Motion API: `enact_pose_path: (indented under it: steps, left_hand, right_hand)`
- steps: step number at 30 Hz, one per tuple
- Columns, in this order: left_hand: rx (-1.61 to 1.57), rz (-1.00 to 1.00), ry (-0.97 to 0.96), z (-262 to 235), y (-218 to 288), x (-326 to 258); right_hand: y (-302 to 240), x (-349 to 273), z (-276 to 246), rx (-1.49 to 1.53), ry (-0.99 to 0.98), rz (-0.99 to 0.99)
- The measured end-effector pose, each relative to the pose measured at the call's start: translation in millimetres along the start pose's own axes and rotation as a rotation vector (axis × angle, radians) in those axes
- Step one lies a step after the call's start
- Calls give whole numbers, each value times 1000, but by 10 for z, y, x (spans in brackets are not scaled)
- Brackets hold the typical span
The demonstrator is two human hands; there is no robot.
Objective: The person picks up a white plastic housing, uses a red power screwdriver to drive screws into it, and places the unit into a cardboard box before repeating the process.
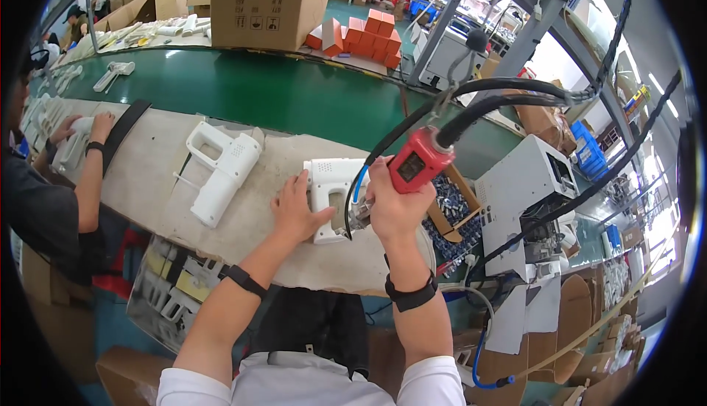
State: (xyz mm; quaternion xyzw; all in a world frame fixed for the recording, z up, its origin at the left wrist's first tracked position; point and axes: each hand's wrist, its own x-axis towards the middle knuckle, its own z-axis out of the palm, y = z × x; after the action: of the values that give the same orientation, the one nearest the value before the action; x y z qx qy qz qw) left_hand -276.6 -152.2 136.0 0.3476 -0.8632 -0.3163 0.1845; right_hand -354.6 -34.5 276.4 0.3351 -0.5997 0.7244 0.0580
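Note:
A white plastic gun-shaped housing (335,170) with a looped handle lies on the work table in front of me. My left hand (294,208) grips its left side, fingers on the upper part and thumb on the lower part. A red power screwdriver (420,161), hung from thick black cables, is wrapped in my right hand (398,203). Its metal tip end points down and left at the housing's right side; the hand and a black cable partly hide the contact point. To the left rests a second white housing (227,174), tilted, with a thin white piece beside it.
Right of the table stands a cardboard box (465,214) of small metallic parts, then a white machine (526,185). A green conveyor (294,82) runs behind, with a large carton (254,8) and orange boxes (368,34) beyond. A co-worker's hands (81,130) handle white parts at left.

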Motion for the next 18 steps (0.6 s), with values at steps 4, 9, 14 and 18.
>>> enact_pose_path:
  steps: [4, 9, 14, 18]
  left_hand:
    - [2, -2, -2, -12, -27, -36]
    - [-67, 16, -44, 25, -131, 16]
    - [-107, 76, 49, 217, -220, 86]
    - [34, 79, 132, 488, -629, 295]
  right_hand:
    - [-694, 46, 22, 144, 27, 3]
    - [-668, -44, 258, 212, -48, -8]
    - [-483, -120, 344, 160, -72, 54]
    - [-326, -260, 580, 165, -115, 163]
